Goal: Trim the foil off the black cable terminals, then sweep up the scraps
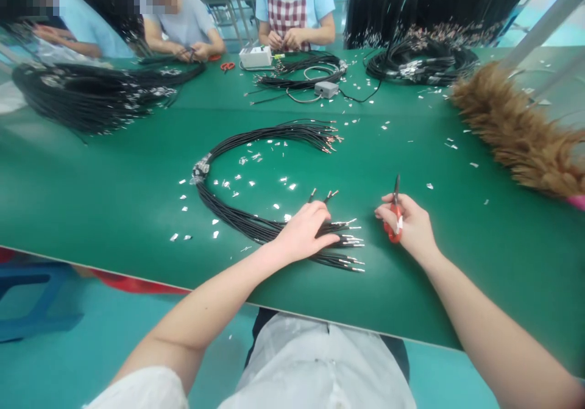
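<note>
A bundle of thin black cables (237, 219) lies in a U shape on the green table, bound with clear wrap (201, 169) at its bend. The upper ends show copper tips; several lower ends have pale tips. My left hand (304, 231) rests on the lower ends, fingers spread and thumb apart, with a few cable tips poking out beyond the fingers. To its right, above bare tabletop, my right hand (411, 223) is closed on small scissors (395, 221) with red handles, their dark blades pointing away from me. White scraps (292, 186) are scattered around the bundle.
More black cable piles lie at the back left (95, 95) and back right (420, 64). A grey box (326, 89) sits among cables at the back middle. A brown feather duster (516, 135) leans at the right. Several people work across the table (114, 183).
</note>
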A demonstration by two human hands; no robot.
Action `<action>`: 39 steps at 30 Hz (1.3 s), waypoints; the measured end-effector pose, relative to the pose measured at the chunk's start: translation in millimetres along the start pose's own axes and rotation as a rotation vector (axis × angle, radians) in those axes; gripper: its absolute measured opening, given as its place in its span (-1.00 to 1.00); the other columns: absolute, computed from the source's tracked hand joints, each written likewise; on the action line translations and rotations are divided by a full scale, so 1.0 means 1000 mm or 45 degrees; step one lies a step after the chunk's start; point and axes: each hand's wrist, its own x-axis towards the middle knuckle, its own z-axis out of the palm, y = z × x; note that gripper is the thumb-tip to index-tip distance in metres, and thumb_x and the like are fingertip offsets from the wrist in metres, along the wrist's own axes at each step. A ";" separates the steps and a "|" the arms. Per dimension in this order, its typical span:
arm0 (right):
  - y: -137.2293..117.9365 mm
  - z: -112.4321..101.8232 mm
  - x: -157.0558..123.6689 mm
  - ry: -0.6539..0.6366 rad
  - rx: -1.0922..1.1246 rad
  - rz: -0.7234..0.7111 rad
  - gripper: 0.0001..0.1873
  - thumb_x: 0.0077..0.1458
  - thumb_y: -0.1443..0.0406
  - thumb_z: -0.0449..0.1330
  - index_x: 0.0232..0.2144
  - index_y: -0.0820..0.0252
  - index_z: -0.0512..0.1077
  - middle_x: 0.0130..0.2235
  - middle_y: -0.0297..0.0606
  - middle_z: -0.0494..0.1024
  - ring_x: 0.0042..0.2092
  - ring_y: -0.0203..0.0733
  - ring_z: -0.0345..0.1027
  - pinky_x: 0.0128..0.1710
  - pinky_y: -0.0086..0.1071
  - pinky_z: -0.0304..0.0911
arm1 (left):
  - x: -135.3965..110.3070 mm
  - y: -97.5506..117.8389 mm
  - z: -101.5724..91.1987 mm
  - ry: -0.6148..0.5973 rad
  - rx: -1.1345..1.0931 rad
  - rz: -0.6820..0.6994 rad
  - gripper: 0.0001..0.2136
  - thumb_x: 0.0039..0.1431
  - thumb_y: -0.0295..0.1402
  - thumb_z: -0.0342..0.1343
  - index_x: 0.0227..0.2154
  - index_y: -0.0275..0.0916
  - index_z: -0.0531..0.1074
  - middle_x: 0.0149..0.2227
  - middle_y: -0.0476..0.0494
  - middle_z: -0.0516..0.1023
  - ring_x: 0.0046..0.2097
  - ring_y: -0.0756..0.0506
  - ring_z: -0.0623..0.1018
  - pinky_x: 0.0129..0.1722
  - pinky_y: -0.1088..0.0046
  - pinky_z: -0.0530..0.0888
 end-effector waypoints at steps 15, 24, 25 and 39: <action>-0.001 0.005 -0.005 -0.163 0.196 0.034 -0.73 -0.15 0.20 0.22 -0.36 0.19 0.31 -0.56 -0.39 0.40 -0.51 -0.30 0.30 -0.47 -0.41 0.22 | 0.019 -0.008 -0.027 -0.437 -0.442 -0.409 -0.79 -0.09 -0.22 0.14 -0.52 -0.27 0.33 -0.52 0.02 0.34 -0.42 -0.02 0.34 -0.40 0.47 0.24; -0.046 0.028 0.003 -0.212 0.322 -0.256 -0.68 -0.13 0.24 0.26 -0.27 0.15 0.31 -0.35 -0.27 0.52 -0.33 -0.22 0.42 -0.25 -0.29 0.31 | 0.009 -0.005 -0.045 -0.096 -1.072 -0.377 -0.87 -0.02 -0.34 0.10 -0.47 -0.30 0.33 -0.55 0.02 0.34 -0.45 0.05 0.33 -0.34 0.49 0.26; -0.051 0.038 0.007 -0.266 0.362 -0.322 -0.67 -0.12 0.26 0.25 -0.25 0.14 0.29 -0.30 -0.26 0.52 -0.26 -0.20 0.43 -0.18 -0.28 0.30 | 0.008 -0.003 -0.045 -0.085 -1.030 -0.368 -0.87 -0.01 -0.33 0.09 -0.46 -0.30 0.34 -0.54 0.02 0.33 -0.46 0.05 0.32 -0.36 0.50 0.26; -0.041 0.125 0.032 -0.487 -0.642 -0.948 -0.87 0.12 0.34 0.00 -0.29 0.19 0.32 -0.34 -0.30 0.50 -0.31 -0.28 0.33 -0.25 -0.40 0.03 | -0.020 0.002 -0.041 0.424 -1.122 -0.124 -0.85 0.12 -0.30 0.00 -0.45 -0.29 0.29 -0.58 0.02 0.28 -0.52 0.04 0.29 -0.43 0.44 0.26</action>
